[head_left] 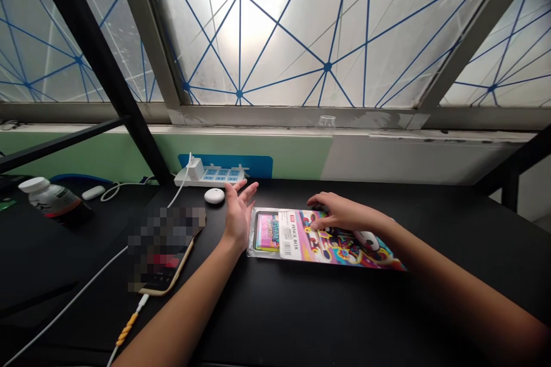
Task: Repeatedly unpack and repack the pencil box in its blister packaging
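Both hands are working apart — I am watching the left hand spreading its fingers, gripping nothing, at nine o'clock of the PENCIL BOX pack. Whether its little-finger edge is touching the pack's end, I cannot tell. My right hand is resting at one o'clock of the pack, its thumb lying on the printed face and its fingers curling near the far edge; I cannot tell if they are pinching or only leaning.

That pack is lying flat on the black tabletop, at five o'clock from the centre of view, with its clear tray end pointing to nine.

For good handling, I am judging that light, even thumb pressure suits the glossy face — pressing hard could dent the tray or set the pack sliding. A loose left palm by the tray end should be serving as a stop. The smartphone and its cable are lying toward nine o'clock, so I am favouring small elbow movements there.
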### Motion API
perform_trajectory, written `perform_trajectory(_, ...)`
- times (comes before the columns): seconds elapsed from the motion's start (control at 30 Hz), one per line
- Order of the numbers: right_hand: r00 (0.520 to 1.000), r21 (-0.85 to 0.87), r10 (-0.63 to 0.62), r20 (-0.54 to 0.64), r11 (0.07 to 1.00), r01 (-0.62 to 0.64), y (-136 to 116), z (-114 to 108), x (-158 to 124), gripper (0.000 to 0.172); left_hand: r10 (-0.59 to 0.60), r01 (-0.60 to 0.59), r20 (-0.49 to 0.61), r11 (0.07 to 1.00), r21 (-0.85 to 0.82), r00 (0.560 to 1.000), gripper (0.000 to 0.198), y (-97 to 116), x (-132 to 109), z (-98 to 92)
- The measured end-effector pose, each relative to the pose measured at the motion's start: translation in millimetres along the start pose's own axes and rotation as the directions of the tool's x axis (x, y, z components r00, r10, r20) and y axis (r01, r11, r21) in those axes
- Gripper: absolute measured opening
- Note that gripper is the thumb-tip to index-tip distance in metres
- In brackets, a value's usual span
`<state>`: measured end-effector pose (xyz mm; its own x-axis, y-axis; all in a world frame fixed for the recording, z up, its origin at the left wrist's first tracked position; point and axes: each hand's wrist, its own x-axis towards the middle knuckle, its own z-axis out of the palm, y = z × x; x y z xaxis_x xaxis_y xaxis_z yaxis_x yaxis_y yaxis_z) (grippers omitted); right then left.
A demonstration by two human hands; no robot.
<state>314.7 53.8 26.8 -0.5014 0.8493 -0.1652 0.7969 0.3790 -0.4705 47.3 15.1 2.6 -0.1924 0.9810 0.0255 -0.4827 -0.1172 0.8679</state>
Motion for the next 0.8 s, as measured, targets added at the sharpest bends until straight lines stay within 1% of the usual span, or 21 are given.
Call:
perform_trajectory(0.1, 0.997, -0.059, -0.080, 0.019, 0.995, 0.081, -34.0, 13.4, 25.3, 0.069, -0.004, 0.004, 0.007, 1.000, -0.003, 1.000, 0.061, -0.6, 0.8, 0.3)
perform_trajectory(0.17, 0.992, -0.097, -0.129, -0.005, 0.987, 0.128, -56.0, 22.7, 37.0, 0.064, -0.018, 0.018, 0.007, 1.000, 0.006, 1.000, 0.062, -1.2, 2.2, -0.6)
perform_trajectory(0.23, 0.984, -0.150, -0.172, -0.053, 0.975, 0.162, -72.5, 29.7, 42.4, 0.061, -0.047, 0.048, -0.010, 0.998, 0.033, 0.999, 0.058, -2.0, 3.8, -2.1)
perform_trajectory(0.27, 0.978, -0.181, -0.190, -0.084, 0.968, 0.173, -77.3, 31.9, 42.5, 0.060, -0.066, 0.068, -0.025, 0.996, 0.054, 0.997, 0.052, -2.4, 4.6, -3.0)
perform_trajectory(0.33, 0.966, -0.240, -0.212, -0.150, 0.955, 0.173, -78.2, 33.7, 37.8, 0.057, -0.124, 0.127, -0.040, 0.987, 0.102, 0.991, 0.032, -2.6, 5.3, -4.8)
perform_trajectory(0.37, 0.961, -0.256, -0.211, -0.178, 0.953, 0.162, -74.0, 33.4, 33.2, 0.055, -0.161, 0.165, -0.035, 0.978, 0.131, 0.986, 0.027, -2.4, 5.2, -5.6)
perform_trajectory(0.4, 0.959, -0.258, -0.199, -0.200, 0.955, 0.144, -66.7, 32.5, 27.2, 0.053, -0.198, 0.199, -0.021, 0.966, 0.164, 0.980, 0.033, -1.9, 4.9, -6.2)
perform_trajectory(0.5, 0.966, -0.171, -0.096, -0.242, 0.984, 0.055, -30.0, 26.3, 1.8, 0.048, -0.278, 0.262, 0.043, 0.939, 0.224, 0.960, 0.069, 0.7, 3.3, -7.5)
perform_trajectory(0.57, 0.964, -0.058, -0.001, -0.267, 0.998, -0.015, 1.7, 19.9, -19.2, 0.047, -0.298, 0.278, 0.069, 0.938, 0.205, 0.952, 0.085, 2.4, 2.9, -8.3)
perform_trajectory(0.6, 0.963, -0.004, 0.045, -0.264, 0.999, -0.047, 17.4, 16.3, -29.7, 0.047, -0.304, 0.287, 0.076, 0.941, 0.178, 0.950, 0.089, 2.9, 3.1, -8.9)
perform_trajectory(0.7, 0.956, 0.069, 0.151, -0.252, 0.988, -0.138, 54.3, 5.5, -54.4, 0.046, -0.306, 0.300, 0.067, 0.949, 0.095, 0.950, 0.091, 2.5, 5.2, -10.9)
perform_trajectory(0.73, 0.949, 0.074, 0.171, -0.265, 0.985, -0.157, 61.0, 2.9, -58.9, 0.046, -0.302, 0.297, 0.061, 0.952, 0.074, 0.952, 0.090, 1.8, 6.1, -11.5)
perform_trajectory(0.8, 0.940, 0.076, 0.178, -0.290, 0.984, -0.162, 64.7, 1.3, -62.3, 0.045, -0.294, 0.291, 0.043, 0.955, 0.056, 0.955, 0.085, 0.0, 7.4, -12.2)
